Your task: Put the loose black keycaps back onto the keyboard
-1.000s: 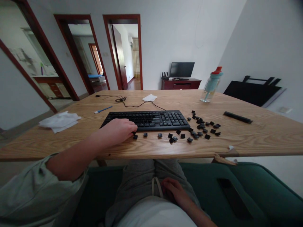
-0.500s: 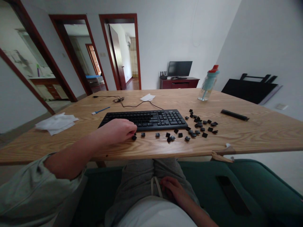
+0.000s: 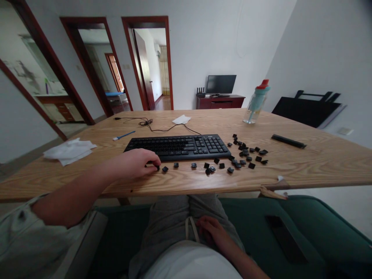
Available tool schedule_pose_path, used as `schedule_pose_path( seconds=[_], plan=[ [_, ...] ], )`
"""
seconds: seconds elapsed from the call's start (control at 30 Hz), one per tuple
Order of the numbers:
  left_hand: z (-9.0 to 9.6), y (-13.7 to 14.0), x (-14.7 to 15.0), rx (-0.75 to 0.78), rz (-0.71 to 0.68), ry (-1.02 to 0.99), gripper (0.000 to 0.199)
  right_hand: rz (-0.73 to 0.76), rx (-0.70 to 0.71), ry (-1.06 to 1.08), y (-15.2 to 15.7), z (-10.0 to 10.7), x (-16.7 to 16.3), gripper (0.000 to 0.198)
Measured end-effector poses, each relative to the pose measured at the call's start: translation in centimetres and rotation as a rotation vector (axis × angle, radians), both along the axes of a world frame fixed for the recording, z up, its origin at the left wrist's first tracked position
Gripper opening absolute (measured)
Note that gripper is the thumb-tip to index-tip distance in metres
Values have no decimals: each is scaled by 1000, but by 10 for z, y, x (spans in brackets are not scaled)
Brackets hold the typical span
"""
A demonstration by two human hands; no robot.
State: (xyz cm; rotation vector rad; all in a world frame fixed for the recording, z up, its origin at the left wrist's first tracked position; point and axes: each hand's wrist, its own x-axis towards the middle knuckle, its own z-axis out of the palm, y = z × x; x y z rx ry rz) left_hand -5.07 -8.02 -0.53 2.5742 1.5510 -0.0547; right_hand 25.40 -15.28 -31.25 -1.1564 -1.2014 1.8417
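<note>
At the front left of the black keyboard (image 3: 200, 154), my left hand (image 3: 136, 162) rests low over the table. Its thumb and fingertips close on a small black keycap (image 3: 157, 167) at the tabletop. Just right of the fingertips lies another loose keycap (image 3: 165, 169), followed by a spaced row of several more along the keyboard's front edge. A larger scatter of keycaps (image 3: 243, 153) covers the wood to the right of the keyboard. My right hand (image 3: 211, 229) lies in my lap beside the trouser drawstring, fingers loosely curled and partly hidden, with nothing visible in them.
White tissues (image 3: 69, 150) lie at the left, near a blue brush (image 3: 124, 135). Behind the keyboard are its cable (image 3: 162, 130) and a folded tissue (image 3: 181, 119). A water bottle (image 3: 255, 102) stands at the back right. A dark bar-shaped piece (image 3: 288, 141) lies farther right.
My left hand has shifted slightly left, and a keycap now shows between its fingertips. The keycap it partly covered before is in plain sight. The right hand stays still.
</note>
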Motion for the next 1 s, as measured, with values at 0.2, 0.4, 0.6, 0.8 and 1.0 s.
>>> schedule_pose_path(
  seconds=[0.2,0.4,0.6,0.8,1.0],
  plan=[
    [-8,-1,-9,41,-95,35,34,15,6,-11,1,-3,1,33],
    [-5,-9,-6,-13,116,-372,38,7,7,16,2,-3,-2,32],
    [-9,-24,13,-274,310,-1168,49,-8,-7,25,0,-1,-1,37],
    [-15,-29,27,-407,347,-1436,56,-23,-45,30,0,-4,1,39],
    [-16,-29,28,-462,285,-1530,61,-21,-62,60,1,-9,1,36]
  ],
)
